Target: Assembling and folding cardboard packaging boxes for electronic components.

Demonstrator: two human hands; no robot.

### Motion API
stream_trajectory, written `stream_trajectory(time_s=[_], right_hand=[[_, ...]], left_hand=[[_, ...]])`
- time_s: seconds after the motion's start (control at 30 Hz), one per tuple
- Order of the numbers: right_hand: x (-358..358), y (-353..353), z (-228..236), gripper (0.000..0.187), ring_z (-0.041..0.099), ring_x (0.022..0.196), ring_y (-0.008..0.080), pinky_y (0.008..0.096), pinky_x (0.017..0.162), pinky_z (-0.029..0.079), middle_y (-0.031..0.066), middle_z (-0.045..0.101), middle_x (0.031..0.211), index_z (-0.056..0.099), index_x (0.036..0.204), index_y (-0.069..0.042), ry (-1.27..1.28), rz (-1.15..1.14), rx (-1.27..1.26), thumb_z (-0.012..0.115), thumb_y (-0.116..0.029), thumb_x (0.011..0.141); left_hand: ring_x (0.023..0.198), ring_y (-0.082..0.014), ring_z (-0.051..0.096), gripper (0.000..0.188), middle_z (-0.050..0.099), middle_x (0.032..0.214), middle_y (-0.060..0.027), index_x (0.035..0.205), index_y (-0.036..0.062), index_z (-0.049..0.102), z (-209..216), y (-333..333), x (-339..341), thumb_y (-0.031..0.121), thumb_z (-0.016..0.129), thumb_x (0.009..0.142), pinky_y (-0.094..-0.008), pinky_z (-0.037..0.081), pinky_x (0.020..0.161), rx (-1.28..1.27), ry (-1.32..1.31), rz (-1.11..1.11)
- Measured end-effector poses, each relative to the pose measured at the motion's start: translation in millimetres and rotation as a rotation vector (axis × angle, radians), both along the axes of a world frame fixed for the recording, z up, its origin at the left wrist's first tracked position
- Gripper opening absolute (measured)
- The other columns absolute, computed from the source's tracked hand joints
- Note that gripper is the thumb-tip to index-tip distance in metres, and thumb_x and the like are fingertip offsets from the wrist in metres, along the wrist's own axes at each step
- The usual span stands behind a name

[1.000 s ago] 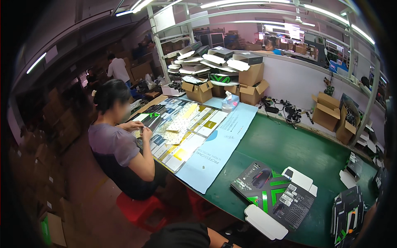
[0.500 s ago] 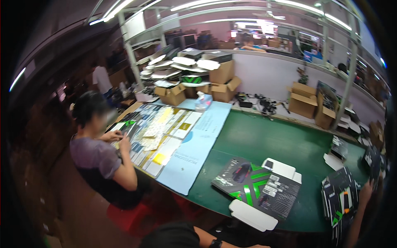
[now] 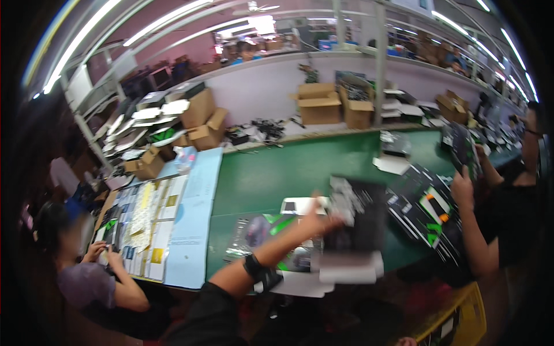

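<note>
Left hand (image 3: 318, 219) motion-blurred against black box (image 3: 355, 213); grip perhaps closed; right hand unseen.

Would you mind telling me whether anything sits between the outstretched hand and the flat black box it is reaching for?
Nothing visible: the left hand is already at the blurred flat black box over the green table.

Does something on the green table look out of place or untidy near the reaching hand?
Nothing looks damaged or spilled. The left hand reaches a black box lying askew among overlapping flat cartons on the green table. The box is motion-blurred, so its details cannot be told.
</note>
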State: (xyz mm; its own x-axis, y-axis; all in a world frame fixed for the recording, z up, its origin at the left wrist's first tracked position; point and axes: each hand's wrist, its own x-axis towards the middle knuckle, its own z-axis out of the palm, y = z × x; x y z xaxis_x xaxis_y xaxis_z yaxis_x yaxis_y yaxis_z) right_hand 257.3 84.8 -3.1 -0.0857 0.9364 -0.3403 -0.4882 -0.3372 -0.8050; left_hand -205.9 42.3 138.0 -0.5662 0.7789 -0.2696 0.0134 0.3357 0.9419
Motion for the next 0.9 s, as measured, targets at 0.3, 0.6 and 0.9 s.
stream_trajectory(time_s=[0.3,0.6,0.9], right_hand=[[-25.5,-30.8,8.0,0.02,0.033,0.052,0.0028,0.0188,0.047,0.026,0.0028,0.063,0.081,0.066,0.112,-0.005,-0.205,0.289,0.146,0.055,-0.021,0.106],[-66.7,-2.2,20.2,0.019,0.058,0.067,0.0152,0.0297,0.06,0.044,0.0084,0.067,0.082,0.07,0.104,-0.003,-0.595,0.798,0.551,0.063,-0.02,0.097],[-103.3,-26.0,33.7,0.026,0.069,0.078,0.025,0.0321,0.071,0.054,0.0128,0.068,0.09,0.07,0.112,-0.003,-0.719,0.955,0.704,0.067,-0.025,0.099]], left_hand=[[0.133,-0.0491,0.051,0.118,0.059,0.135,-0.032,0.141,-0.0103,0.051,-13.0,-57.3,-68.5,0.09,0.053,0.079,-0.0569,0.04,0.111,-1.035,0.886,-0.299],[0.116,-0.0345,0.066,0.036,0.069,0.124,-0.0174,0.124,-0.004,0.064,84.5,-73.1,47.3,0.023,0.058,0.101,-0.0424,0.049,0.102,0.656,0.448,-0.305],[0.118,-0.0242,0.064,0.04,0.065,0.121,-0.0149,0.125,0.0035,0.059,149.1,-82.6,119.9,0.007,0.076,0.089,-0.0333,0.056,0.097,1.403,-0.386,-0.678]])
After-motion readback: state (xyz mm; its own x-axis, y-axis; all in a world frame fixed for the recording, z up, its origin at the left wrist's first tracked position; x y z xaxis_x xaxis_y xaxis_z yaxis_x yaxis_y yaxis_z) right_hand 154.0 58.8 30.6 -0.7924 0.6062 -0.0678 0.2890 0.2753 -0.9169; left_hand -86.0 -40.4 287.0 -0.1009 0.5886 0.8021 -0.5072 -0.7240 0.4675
